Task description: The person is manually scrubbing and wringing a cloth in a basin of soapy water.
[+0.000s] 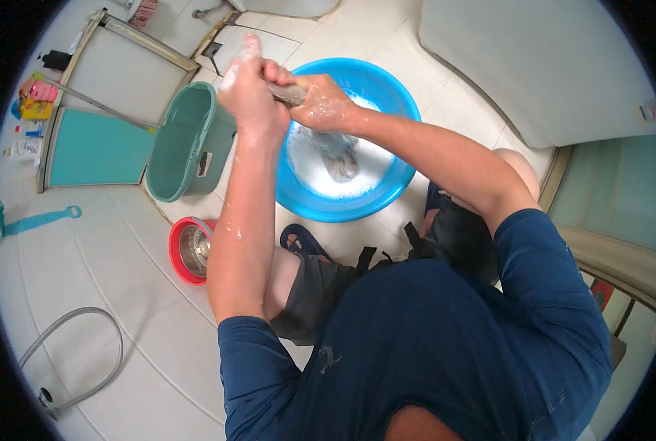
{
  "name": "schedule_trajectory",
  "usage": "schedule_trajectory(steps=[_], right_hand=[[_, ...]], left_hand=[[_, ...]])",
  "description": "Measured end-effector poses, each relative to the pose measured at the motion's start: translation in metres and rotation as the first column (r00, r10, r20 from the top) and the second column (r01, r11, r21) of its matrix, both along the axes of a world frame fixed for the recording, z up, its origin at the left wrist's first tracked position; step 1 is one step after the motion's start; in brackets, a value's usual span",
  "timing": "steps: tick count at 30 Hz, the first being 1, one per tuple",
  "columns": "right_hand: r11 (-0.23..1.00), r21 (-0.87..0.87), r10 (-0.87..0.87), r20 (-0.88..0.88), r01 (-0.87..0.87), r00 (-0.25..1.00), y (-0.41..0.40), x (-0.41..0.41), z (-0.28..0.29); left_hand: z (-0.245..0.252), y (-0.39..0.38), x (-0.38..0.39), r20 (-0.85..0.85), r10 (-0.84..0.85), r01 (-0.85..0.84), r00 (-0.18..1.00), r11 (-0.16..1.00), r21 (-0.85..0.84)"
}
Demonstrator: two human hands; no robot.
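Observation:
Above the upper left rim of a blue plastic basin (pixel 355 212), both my hands are closed on a grey wet cloth (pixel 291 94). My left hand (pixel 251 99), blurred and streaked with foam, points its thumb up in the picture. Beside it, my right hand (pixel 323 103) grips the cloth with suds on its back. White foam (pixel 306 165) covers the water in the basin. A soaked grey fabric bundle (pixel 342 164) shows in the suds below my hands; whether it joins the held cloth is hidden.
Left of the basin stands a green mop bucket (pixel 218 165). Nearer me is a red spin basket (pixel 187 251) with a metal inside. A turquoise brush (pixel 41 220) and a shower hose (pixel 121 342) are along the left wall. A white appliance or fixture (pixel 537 66) stands at right.

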State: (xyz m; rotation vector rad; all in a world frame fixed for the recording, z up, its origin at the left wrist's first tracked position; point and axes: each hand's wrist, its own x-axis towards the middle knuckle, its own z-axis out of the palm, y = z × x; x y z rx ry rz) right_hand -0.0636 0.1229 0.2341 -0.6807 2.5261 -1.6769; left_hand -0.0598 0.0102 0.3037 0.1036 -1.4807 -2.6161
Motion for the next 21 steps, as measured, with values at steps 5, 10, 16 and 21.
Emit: schedule_trajectory(steps=[5, 10, 16, 21], right_hand=[[0.997, -0.053, -0.048, 0.004, 0.049, 0.999, 0.0, -0.001, -0.006], [1.0, -0.025, -0.021, -0.18, 0.016, 0.983, 0.004, 0.001, 0.002], [0.937, 0.289, 0.177, 0.082, -0.194, 0.981, 0.025, -0.005, 0.028], [0.917, 0.383, 0.198, -0.202, -0.109, 0.959, 0.053, -0.018, 0.049]], left_hand=[[-0.022, -0.007, 0.008, -0.08, -0.011, -0.006, 0.997, 0.977, -0.213], [-0.026, -0.006, 0.015, 0.062, -0.141, 0.154, 0.988, 0.926, -0.344], [-0.027, -0.014, 0.013, 0.108, -0.061, 0.088, 0.992, 0.959, -0.27], [-0.031, -0.039, 0.0, 0.275, -0.15, 0.207, 0.95, 0.959, -0.193]])
